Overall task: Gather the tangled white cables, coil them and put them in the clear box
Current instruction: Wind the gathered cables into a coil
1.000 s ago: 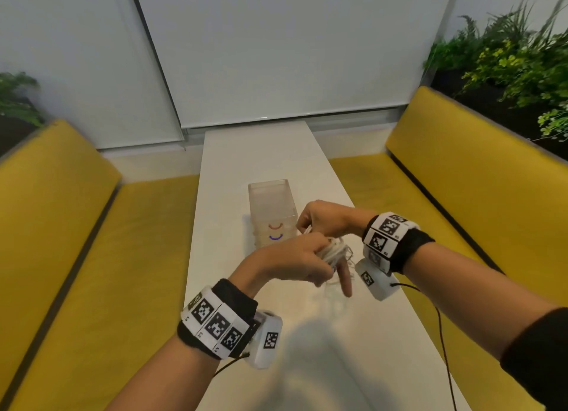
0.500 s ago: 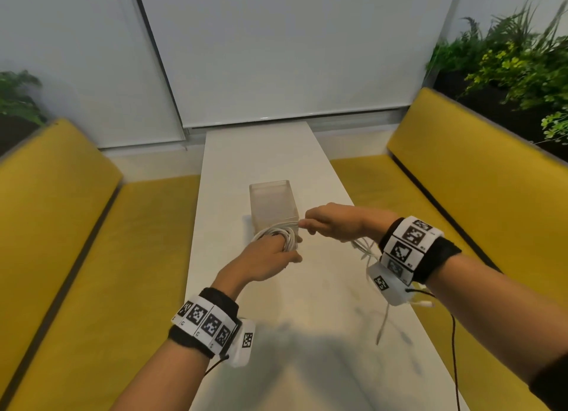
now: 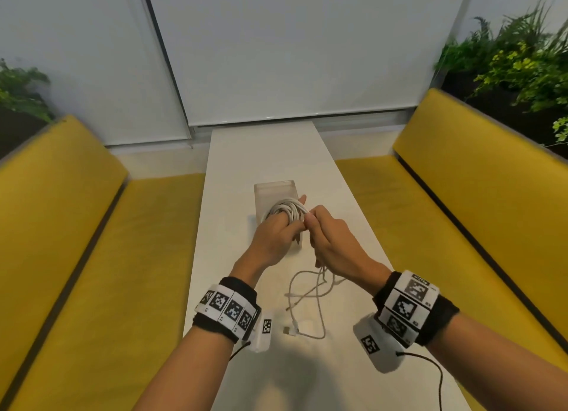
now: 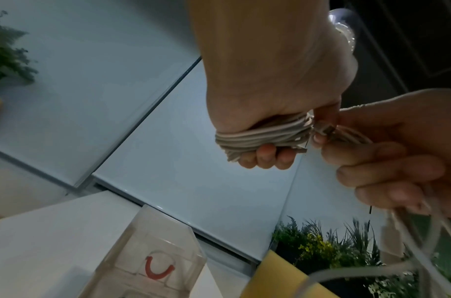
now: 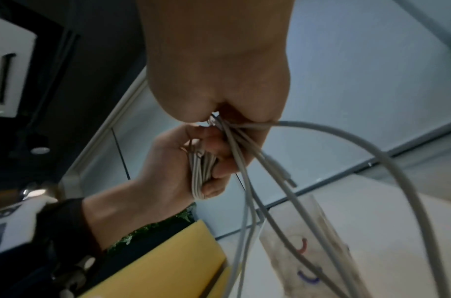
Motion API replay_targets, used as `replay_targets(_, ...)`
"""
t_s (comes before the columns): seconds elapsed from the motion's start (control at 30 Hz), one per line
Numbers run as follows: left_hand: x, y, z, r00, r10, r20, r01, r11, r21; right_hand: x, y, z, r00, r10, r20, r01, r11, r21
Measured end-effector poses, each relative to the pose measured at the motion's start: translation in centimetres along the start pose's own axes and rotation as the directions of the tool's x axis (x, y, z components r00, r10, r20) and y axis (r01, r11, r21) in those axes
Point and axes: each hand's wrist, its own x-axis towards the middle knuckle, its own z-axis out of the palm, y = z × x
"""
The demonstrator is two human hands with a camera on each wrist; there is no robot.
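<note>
Left hand (image 3: 274, 238): we curl our fingers round the coil (image 3: 287, 211), acting as its spool.
Right hand (image 3: 332, 241): at 3 o'clock of it, we pinch the strands to feed them taut.
Loose cable (image 3: 307, 303): trails at 6 o'clock on the table (image 3: 261, 152), unwound.
Box (image 3: 274, 186): at 12 o'clock, just behind the coil, probably for a short drop.

A long white table (image 3: 264, 152) stands between two yellow benches (image 3: 61, 214), with white window blinds (image 3: 292, 47) behind it and green plants (image 3: 522, 60) in the far corners on both sides.
</note>
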Motion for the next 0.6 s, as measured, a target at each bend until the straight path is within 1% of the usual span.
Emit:
replay_targets(0.03,0.3,-0.2,0.0,1.0,0.001,-0.001,-0.001,1.0,0.022,0.0,-0.1,-0.1,0.999,-0.024,-0.032,0.023,0.999,-0.043)
replay_targets(0.07,0.6,-0.5,-0.1,1.0,-0.025,-0.006,0.025,0.999,0.02,0.0,-0.1,-0.1,0.997,-0.046,-0.057,0.041,0.995,-0.087)
replay_targets(0.1,0.7,-0.5,-0.3,0.998,-0.068,-0.011,0.067,0.996,-0.058,-0.1,0.0,0.0,0.996,-0.058,-0.074,0.049,0.992,-0.118)
replay_targets(0.17,1.1,-0.8,-0.5,0.993,-0.11,-0.043,0.096,0.964,-0.246,-0.4,0.2,0.4,0.996,-0.047,-0.075,0.037,0.991,-0.13)
replay_targets(0.2,1.2,-1.0,-0.5,0.992,-0.116,-0.057,0.096,0.954,-0.286,-0.6,0.3,0.8,0.997,-0.042,-0.07,0.033,0.992,-0.124)
replay_targets(0.27,1.4,-0.6,0.0,0.992,-0.092,-0.082,0.066,0.96,-0.273,-1.1,0.2,1.8,0.996,-0.043,-0.078,0.035,0.994,-0.1)
replay_targets(0.33,1.4,0.1,0.6,0.99,-0.066,-0.126,0.029,0.961,-0.275,-1.5,0.0,2.9,0.992,-0.042,-0.116,0.036,0.998,-0.05)
replay_targets(0.43,1.0,1.2,1.0,0.984,0.001,-0.178,-0.058,0.947,-0.317,-2.0,0.1,3.8,0.986,-0.033,-0.164,0.039,0.999,0.029)
replay_targets(0.5,0.5,1.9,1.0,0.979,0.03,-0.2,-0.1,0.931,-0.35,-2.4,0.4,4.1,0.986,-0.052,-0.157,0.065,0.995,0.078)
replay_targets(0.6,0.0,2.8,1.0,0.974,0.067,-0.215,-0.149,0.909,-0.389,-3.1,0.8,4.2,0.989,-0.109,-0.103,0.123,0.983,0.138)
